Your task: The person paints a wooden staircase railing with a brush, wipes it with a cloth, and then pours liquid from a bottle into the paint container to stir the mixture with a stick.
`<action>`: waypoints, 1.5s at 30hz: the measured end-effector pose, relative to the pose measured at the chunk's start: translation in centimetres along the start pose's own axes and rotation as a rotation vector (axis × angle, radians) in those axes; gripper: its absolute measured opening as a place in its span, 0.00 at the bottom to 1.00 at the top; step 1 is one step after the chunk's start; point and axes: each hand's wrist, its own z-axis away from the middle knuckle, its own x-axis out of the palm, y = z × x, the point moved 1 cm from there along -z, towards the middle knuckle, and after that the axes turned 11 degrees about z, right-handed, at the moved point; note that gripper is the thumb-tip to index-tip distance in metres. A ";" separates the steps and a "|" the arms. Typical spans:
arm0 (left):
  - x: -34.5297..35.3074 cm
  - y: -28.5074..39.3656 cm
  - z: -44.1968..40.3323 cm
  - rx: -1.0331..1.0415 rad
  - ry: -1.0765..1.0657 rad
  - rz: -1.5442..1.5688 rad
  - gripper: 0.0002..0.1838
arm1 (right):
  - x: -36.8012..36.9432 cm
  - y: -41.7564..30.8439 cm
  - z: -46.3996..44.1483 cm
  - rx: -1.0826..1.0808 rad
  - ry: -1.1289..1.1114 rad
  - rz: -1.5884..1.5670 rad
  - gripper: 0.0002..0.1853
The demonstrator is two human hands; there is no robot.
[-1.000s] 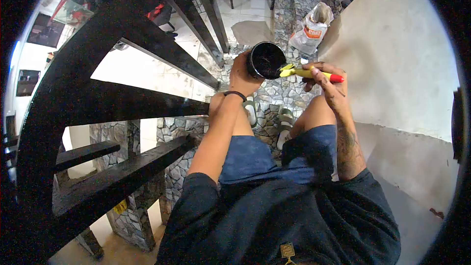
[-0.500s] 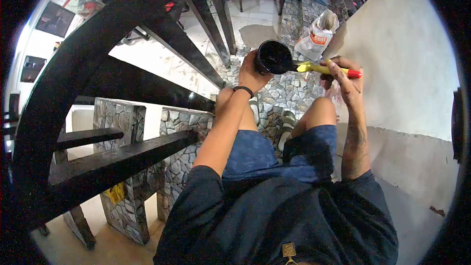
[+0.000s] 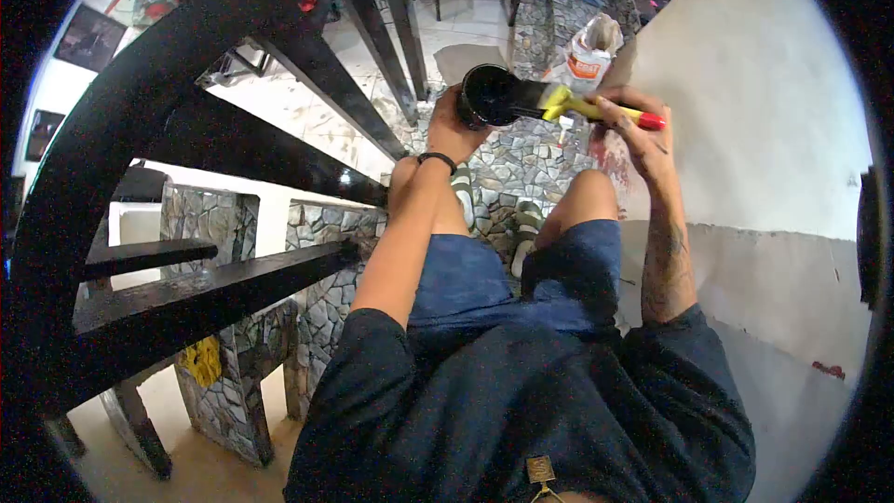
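Note:
My left hand (image 3: 453, 130) is wrapped round a dark round paint pot (image 3: 488, 97), whose inside looks black and wet. In my right hand (image 3: 643, 130) is a paintbrush (image 3: 596, 109) with a yellow handle and a red tip. Its dark bristles lie at the pot's right rim; whether they touch it I cannot tell. Dark smudges mark my right fingers. On my left stands a glossy black railing (image 3: 270, 154) with thick slats, close to my left forearm.
A white plastic sack (image 3: 587, 58) stands on the stone-patterned floor ahead. To the right rises a pale wall (image 3: 754, 112), grey along its lower part. A yellow cloth (image 3: 201, 360) hangs below the black lower rails (image 3: 214, 303) at left. My knees flank the stone-patterned step.
The brush has tilted slightly and its bristles have come out to the pot's right rim. The whole view has shifted, so the scene sits a little further left.

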 end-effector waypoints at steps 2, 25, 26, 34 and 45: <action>0.6 0.0 0.0 -0.034 -0.023 0.006 0.36 | 1.1 -0.3 -0.3 -0.029 -0.036 -0.002 0.13; 2.9 -1.7 -3.3 -0.049 0.087 0.109 0.33 | 0.3 4.1 -3.1 0.164 0.036 -0.147 0.16; 2.8 -1.6 -3.3 -0.063 0.086 0.092 0.33 | 0.0 3.7 -2.8 0.170 0.027 -0.165 0.16; 3.9 -1.2 -3.2 -0.054 0.081 0.077 0.34 | -2.4 5.0 -1.6 0.220 0.148 -0.281 0.15; 3.9 -0.5 -2.3 -0.018 0.011 0.030 0.36 | -1.0 5.0 -0.1 0.151 0.046 -0.219 0.15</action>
